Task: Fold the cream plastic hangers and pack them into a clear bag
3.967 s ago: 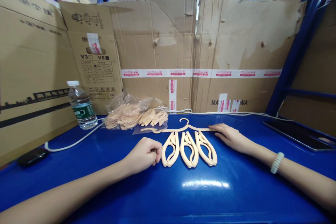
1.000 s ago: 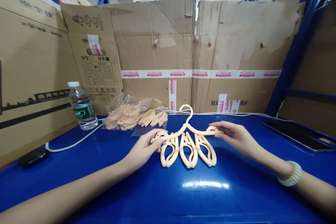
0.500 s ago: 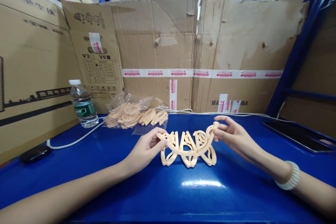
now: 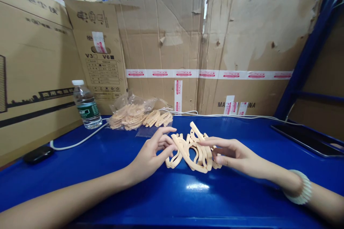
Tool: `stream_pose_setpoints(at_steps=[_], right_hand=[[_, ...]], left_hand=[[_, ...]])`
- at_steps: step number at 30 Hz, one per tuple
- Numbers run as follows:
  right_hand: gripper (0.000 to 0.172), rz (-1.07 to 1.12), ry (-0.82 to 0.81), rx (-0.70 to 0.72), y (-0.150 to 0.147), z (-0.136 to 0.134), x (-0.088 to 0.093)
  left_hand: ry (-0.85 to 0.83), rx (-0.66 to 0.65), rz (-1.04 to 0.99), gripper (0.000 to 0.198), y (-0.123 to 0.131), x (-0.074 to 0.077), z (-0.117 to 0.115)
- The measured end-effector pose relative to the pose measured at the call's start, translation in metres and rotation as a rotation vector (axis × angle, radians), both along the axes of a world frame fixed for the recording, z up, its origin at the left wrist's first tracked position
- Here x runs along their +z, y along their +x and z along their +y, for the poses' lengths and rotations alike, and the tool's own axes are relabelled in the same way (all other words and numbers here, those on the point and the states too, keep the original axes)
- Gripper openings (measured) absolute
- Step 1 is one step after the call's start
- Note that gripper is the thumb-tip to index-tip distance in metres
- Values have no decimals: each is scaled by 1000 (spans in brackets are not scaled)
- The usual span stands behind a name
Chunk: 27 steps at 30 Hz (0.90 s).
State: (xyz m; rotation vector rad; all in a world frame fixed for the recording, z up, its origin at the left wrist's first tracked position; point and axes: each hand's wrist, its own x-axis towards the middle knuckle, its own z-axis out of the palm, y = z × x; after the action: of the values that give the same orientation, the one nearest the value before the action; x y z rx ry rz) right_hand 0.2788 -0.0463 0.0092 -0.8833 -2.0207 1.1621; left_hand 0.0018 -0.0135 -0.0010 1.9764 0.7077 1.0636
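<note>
The left hand [image 4: 152, 153] is spreading loosely, index finger extended; the right hand [image 4: 234, 154], the nearer, is reaching over a cream, plastic-looking, partly folded hanger [image 4: 186, 155], its grip impossible to tell. Between the 2 hands, the hanger's long arm is slanting rightward and toward the wearer, overlapping flat, cream, folded hangers [image 4: 170, 165] on a glossy blue tabletop [image 4: 161, 202].

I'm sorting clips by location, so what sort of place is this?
Probably a makeshift work spot in a storeroom or workshop, though the wider room is mostly hidden. A glossy blue tabletop is walled in by taped brown cardboard, and a blue metal post slants up at the right.
</note>
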Motion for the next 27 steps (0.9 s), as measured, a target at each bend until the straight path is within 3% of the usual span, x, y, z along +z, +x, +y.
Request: stream_pose_setpoints(at_steps=[3,8,14,27], right_hand=[[48,18,-10,50,-1,0,0],[46,68,-3,12,1,3,-3],[52,109,-34,30,0,3,-3],[57,139,-25,132,-2,0,-6]], left_hand=[[-34,-51,-19,27,1,0,-1],[-13,-126,71,15,2,1,-5],[-44,-160,24,21,3,1,-7],[150,-249,63,40,-3,4,-12]])
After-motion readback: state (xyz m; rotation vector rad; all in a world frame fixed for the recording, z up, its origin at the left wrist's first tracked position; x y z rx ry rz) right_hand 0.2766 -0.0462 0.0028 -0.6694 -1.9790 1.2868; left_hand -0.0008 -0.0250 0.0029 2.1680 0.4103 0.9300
